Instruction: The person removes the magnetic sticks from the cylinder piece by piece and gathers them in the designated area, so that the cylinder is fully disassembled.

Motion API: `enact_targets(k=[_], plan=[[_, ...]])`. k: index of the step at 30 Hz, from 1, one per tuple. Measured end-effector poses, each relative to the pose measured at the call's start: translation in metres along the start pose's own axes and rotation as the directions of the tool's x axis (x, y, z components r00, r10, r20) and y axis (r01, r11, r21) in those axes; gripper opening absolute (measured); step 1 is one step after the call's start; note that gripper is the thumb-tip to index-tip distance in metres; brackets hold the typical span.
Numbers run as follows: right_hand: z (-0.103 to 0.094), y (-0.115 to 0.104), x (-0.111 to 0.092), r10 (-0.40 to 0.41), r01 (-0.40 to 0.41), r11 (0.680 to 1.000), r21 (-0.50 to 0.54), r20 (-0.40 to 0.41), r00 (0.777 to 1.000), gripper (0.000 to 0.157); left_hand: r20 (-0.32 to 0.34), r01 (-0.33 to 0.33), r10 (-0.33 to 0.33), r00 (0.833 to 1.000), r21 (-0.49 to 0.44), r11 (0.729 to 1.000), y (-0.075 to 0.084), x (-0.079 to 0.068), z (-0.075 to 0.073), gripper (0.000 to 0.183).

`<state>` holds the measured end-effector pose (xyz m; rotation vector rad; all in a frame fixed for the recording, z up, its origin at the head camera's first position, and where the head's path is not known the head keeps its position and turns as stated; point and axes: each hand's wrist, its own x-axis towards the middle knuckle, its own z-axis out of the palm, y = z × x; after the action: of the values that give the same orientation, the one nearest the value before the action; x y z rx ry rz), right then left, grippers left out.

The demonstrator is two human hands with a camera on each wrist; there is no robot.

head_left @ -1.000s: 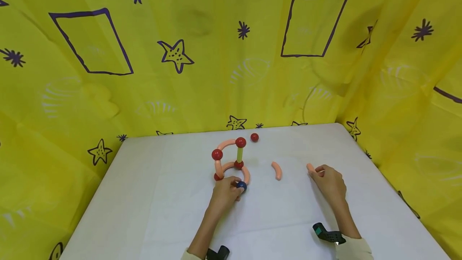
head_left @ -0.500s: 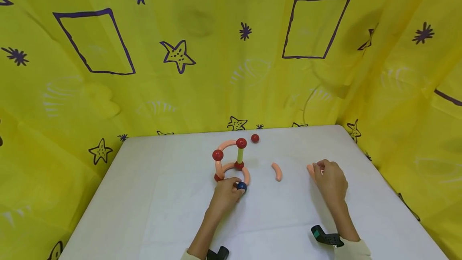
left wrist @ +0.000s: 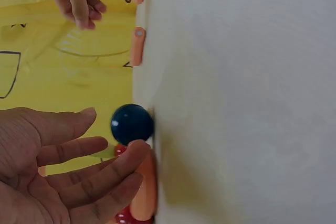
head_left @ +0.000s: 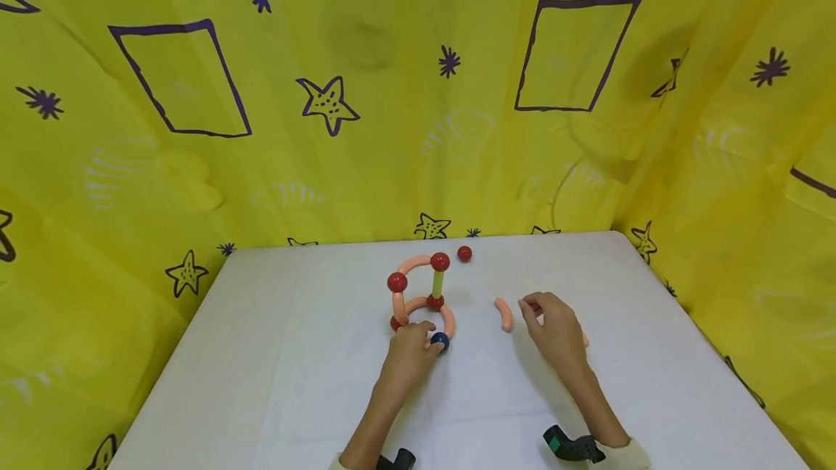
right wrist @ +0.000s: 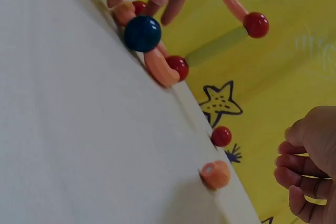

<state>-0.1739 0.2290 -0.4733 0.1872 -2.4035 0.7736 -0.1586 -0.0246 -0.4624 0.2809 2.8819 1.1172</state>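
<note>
A small frame of red balls (head_left: pixel 397 282), curved orange sticks (head_left: pixel 414 264) and one straight green stick (head_left: pixel 437 284) stands on the table. A blue ball (head_left: pixel 440 341) sits at its near corner, at the end of a curved stick. My left hand (head_left: pixel 408 361) is beside this ball, its fingers loosely spread; in the left wrist view a fingertip is at the ball's edge and the thumb stands apart from it. Holding nothing, my right hand (head_left: pixel 555 332) hovers with fingers loosely bent, right of a loose curved orange stick (head_left: pixel 503 315). It partly hides another orange stick (head_left: pixel 585 339).
A loose red ball (head_left: pixel 464 254) lies behind the frame on the white table (head_left: pixel 313 383). Yellow patterned cloth (head_left: pixel 366 165) hangs behind and along the sides. Both wrists wear dark strapped devices (head_left: pixel 571 445).
My right hand has come off the right-hand orange stick and moved left toward the other loose one. My left hand stays by the blue ball.
</note>
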Motion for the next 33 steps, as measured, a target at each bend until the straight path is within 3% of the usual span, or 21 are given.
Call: enact_targets(k=[4,8,10,12,14,15,17,18,19,21,23,28,30,33], plan=[[0.013,-0.018,-0.003,-0.049,0.044,0.998,0.052,0.107,0.993,0.006,0.039,-0.024,0.025,0.999,-0.017,1.000,0.009,-0.004,-0.008,0.034],[0.027,-0.033,-0.008,-0.079,0.061,0.994,0.090,0.214,0.974,0.009,0.074,-0.124,0.133,0.988,-0.112,0.986,0.014,-0.008,-0.019,0.027],[0.034,-0.040,-0.013,-0.064,0.036,0.994,0.105,0.280,0.958,0.015,0.048,-0.192,0.204,0.978,-0.187,0.963,0.017,-0.010,-0.026,0.022],[0.042,-0.046,-0.017,-0.036,-0.007,0.992,0.123,0.342,0.939,0.024,-0.050,-0.279,0.275,0.960,-0.221,0.934,0.020,-0.012,-0.033,0.017],[0.049,-0.052,-0.020,-0.001,-0.062,0.987,0.147,0.395,0.919,0.035,-0.202,-0.361,0.321,0.925,-0.209,0.909,0.022,-0.012,-0.041,0.013],[0.052,-0.055,-0.021,0.014,-0.088,0.984,0.157,0.420,0.907,0.042,-0.286,-0.397,0.338,0.897,-0.179,0.900,0.022,-0.012,-0.044,0.011],[0.058,-0.062,-0.021,0.042,-0.135,0.976,0.174,0.454,0.890,0.057,-0.446,-0.432,0.352,0.823,-0.088,0.898,0.020,-0.010,-0.051,0.008],[0.062,-0.065,-0.020,0.054,-0.152,0.973,0.175,0.467,0.883,0.063,-0.507,-0.435,0.354,0.786,-0.047,0.899,0.018,-0.009,-0.054,0.007],[0.064,-0.068,-0.021,0.065,-0.166,0.971,0.174,0.478,0.876,0.069,-0.548,-0.427,0.347,0.761,-0.021,0.904,0.015,-0.008,-0.057,0.006],[0.069,-0.074,-0.021,0.080,-0.188,0.967,0.174,0.491,0.867,0.079,-0.598,-0.396,0.330,0.730,0.023,0.918,0.008,-0.005,-0.061,0.007],[0.073,-0.078,-0.021,0.083,-0.192,0.966,0.176,0.491,0.867,0.078,-0.603,-0.358,0.301,0.738,0.028,0.933,0.000,-0.003,-0.064,0.010],[0.085,-0.083,-0.023,0.058,-0.159,0.971,0.177,0.470,0.880,0.073,-0.485,-0.301,0.235,0.842,-0.062,0.952,-0.017,0.003,-0.068,0.022],[0.087,-0.083,-0.024,0.045,-0.139,0.975,0.174,0.459,0.887,0.076,-0.429,-0.286,0.222,0.876,-0.091,0.954,-0.022,0.006,-0.068,0.028],[0.089,-0.084,-0.024,0.032,-0.120,0.978,0.169,0.451,0.892,0.079,-0.383,-0.281,0.218,0.898,-0.116,0.953,-0.028,0.009,-0.066,0.033]])
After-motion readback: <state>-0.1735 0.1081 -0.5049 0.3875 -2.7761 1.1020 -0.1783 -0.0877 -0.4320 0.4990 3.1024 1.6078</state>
